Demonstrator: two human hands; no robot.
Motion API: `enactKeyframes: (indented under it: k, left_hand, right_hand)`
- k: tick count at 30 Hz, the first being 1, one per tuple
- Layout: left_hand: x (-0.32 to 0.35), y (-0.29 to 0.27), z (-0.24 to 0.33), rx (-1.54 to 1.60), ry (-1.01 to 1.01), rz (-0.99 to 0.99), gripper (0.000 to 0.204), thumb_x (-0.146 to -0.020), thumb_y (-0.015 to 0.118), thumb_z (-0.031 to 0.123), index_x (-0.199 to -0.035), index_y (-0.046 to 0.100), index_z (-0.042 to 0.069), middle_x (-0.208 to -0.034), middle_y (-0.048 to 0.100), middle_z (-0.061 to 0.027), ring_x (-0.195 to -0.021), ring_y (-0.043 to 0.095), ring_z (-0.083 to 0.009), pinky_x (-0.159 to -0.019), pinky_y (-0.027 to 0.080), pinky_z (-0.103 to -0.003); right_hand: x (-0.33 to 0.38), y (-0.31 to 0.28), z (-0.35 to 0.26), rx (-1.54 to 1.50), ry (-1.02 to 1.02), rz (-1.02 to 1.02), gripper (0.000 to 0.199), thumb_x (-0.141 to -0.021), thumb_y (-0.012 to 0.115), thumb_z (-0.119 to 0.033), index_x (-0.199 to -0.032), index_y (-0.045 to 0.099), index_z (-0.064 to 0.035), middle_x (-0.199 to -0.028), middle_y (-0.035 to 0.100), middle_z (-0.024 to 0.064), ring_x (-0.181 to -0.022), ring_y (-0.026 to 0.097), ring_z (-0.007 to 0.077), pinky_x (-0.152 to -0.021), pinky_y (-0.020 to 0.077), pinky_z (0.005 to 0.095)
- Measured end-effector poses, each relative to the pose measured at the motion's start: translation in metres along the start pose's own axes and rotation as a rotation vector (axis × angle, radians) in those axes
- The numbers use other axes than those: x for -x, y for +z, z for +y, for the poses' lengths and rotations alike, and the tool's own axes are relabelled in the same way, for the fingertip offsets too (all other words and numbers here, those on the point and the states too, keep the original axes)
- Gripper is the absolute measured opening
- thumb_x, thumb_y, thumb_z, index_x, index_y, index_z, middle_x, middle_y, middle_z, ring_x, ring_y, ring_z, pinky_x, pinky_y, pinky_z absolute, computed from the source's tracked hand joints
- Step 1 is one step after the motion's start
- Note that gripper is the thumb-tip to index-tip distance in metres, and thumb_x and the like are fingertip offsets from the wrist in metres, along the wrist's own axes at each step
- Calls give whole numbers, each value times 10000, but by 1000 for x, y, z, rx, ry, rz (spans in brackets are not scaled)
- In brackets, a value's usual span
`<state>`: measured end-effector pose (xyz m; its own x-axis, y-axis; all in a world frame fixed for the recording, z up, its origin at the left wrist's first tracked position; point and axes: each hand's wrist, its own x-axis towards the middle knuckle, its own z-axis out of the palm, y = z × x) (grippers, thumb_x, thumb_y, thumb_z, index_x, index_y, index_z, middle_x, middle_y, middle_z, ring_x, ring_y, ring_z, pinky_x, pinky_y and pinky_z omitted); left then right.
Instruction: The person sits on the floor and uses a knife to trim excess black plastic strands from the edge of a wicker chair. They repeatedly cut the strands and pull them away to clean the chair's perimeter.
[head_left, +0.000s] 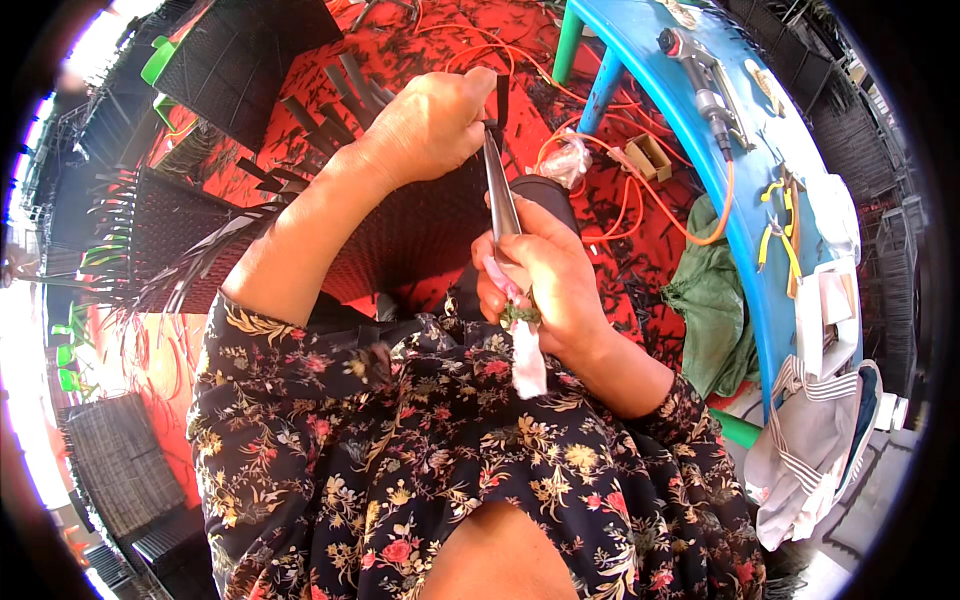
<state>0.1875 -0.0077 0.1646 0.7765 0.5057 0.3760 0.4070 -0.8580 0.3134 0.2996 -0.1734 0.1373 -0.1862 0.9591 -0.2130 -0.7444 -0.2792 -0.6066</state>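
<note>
My left hand (pixel 430 120) is closed in a fist around a flat black strip (pixel 503 98), whose end sticks out past the fingers. Lower down, my right hand (pixel 550 270) grips a tapered metal tool (pixel 502 205) with cloth wrapped about its lower end. A pink and white cloth tail (pixel 528 358) hangs below that grip. The tool's narrow tip points up and meets the strip beside my left fist. Whether it has one blade or two, I cannot tell. Under my left forearm stands a dark woven piece (pixel 400 235) with loose strips jutting from its edge.
A blue table (pixel 735 150) curves along the right, bearing an air tool (pixel 705 95) with an orange hose (pixel 722 215) and yellow-handled pliers (pixel 768 240). Beside it hang a green cloth (pixel 708 300) and a grey bag (pixel 805 440). Black scraps litter the red floor (pixel 400 45).
</note>
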Motion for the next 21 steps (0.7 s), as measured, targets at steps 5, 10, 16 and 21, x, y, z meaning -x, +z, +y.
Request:
enactKeyframes:
  k: [5,10,16,21]
  left_hand:
    - [4,4,-1,-119,76,23,387,-722,557,-2,-1104,490,-8,-652,578,-109,-605,602,-286,-563,485,-356]
    - [8,7,-1,-137,158,81,471,-717,547,-15,-1174,439,12,-654,571,-117,-606,596,-303,-549,484,-378]
    - [10,5,2,-192,163,87,480,-717,547,-18,-1180,423,17,-665,564,-120,-610,592,-313,-543,485,-377]
    - [15,5,-2,-216,174,98,482,-712,542,-24,-1179,426,15,-659,552,-111,-614,589,-310,-545,484,-378]
  right_hand:
    - [-4,-13,6,79,-56,-55,273,-860,355,-33,-1128,403,-12,-705,523,76,-414,435,108,-394,385,250]
    - [-9,-19,8,149,-61,-61,254,-846,361,-12,-1095,412,-6,-680,515,48,-426,418,81,-406,380,224]
    - [-11,-27,9,290,-100,-85,301,-846,348,-11,-1138,418,0,-665,513,36,-444,451,78,-405,378,221]
    - [-12,-27,1,388,-76,-95,311,-827,348,-5,-1123,440,10,-653,511,39,-450,462,83,-406,375,222]
